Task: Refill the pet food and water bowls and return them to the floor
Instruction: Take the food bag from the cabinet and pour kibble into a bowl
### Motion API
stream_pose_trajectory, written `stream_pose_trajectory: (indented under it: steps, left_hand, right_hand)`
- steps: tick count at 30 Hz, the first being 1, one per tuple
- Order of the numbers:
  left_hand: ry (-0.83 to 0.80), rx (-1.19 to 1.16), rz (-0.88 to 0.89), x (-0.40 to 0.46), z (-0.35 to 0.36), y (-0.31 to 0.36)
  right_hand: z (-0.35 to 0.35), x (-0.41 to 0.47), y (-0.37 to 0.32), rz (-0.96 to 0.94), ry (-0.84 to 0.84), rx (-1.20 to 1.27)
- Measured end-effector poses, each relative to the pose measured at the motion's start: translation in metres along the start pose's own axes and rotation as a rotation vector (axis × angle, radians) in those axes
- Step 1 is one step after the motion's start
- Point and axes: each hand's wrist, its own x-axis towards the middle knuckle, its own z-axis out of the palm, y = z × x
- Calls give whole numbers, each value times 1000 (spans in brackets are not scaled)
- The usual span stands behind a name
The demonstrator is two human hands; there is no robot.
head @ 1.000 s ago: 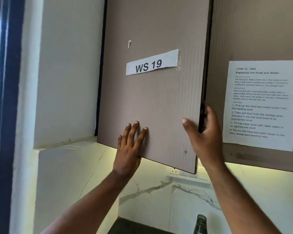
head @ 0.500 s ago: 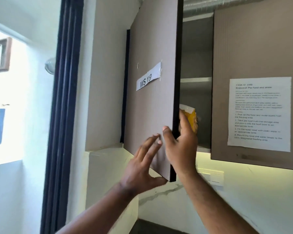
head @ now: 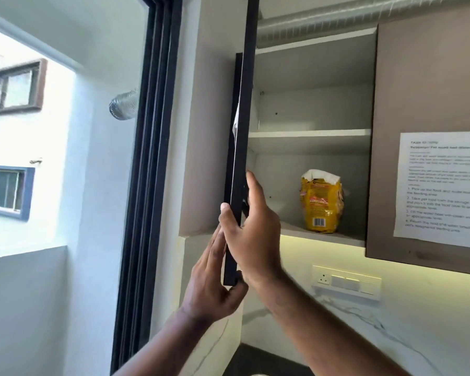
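A yellow pet food bag (head: 322, 202) with its top torn open stands upright on the bottom shelf of the wall cabinet. The left cabinet door (head: 244, 104) is swung out and shows edge-on. My right hand (head: 255, 234) grips the door's free edge low down, thumb on the outer side and fingers on the inner side. My left hand (head: 209, 289) lies flat against the door's outer face, thumb under the bottom corner. The bag is about a forearm's length to the right of my hands. No bowl is in view.
An upper shelf (head: 310, 134) holds nothing visible. The right cabinet door (head: 432, 77) is closed and carries a printed task sheet (head: 442, 185). A socket panel (head: 346, 282) sits on the marble backsplash. A dark window frame (head: 147, 158) stands close on the left.
The left cabinet door has swung from nearly closed to wide open, exposing the shelves and the yellow bag. Both hands followed the door's edge outward.
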Motion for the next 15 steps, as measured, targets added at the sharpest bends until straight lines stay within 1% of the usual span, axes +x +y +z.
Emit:
stream_pose_trajectory:
  steps: [2, 6, 11, 13, 15]
  left_hand:
    - [5, 16, -5, -2, -3, -6]
    - [36, 3, -70, -4, -4, -11]
    - [87, -24, -52, -8, -3, -12]
    - [156, -21, -56, -12, 0, -11]
    - [267, -11, -64, -17, 6, -10]
  right_hand:
    - [2, 1, 3, -6, -34, 25]
    - [6, 1, 16, 15, -127, 90]
    - [1, -5, 46, 50, -181, 122]
    - [-3, -7, 61, 78, -186, 117]
    - [-10, -6, 81, 116, -171, 113]
